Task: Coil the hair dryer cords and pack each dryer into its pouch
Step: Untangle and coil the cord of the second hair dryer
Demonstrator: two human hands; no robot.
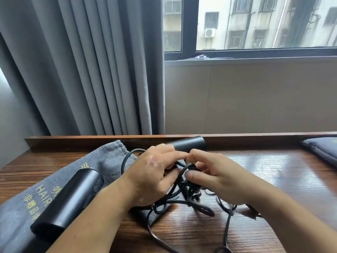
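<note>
The bench (273,170) is finished in dark grained wood with a glossy sheen. The pouch (109,157) at its left edge is made of coarse, matt grey cloth. The dryer (69,198) laid on it is cased in smooth matt black, and the cords (182,203) are sheathed in smooth black.

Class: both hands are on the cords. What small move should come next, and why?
Probably tease one loop out of the tangle: the left hand and right hand both grip the black cords, which sprawl uncoiled over the table.
</note>
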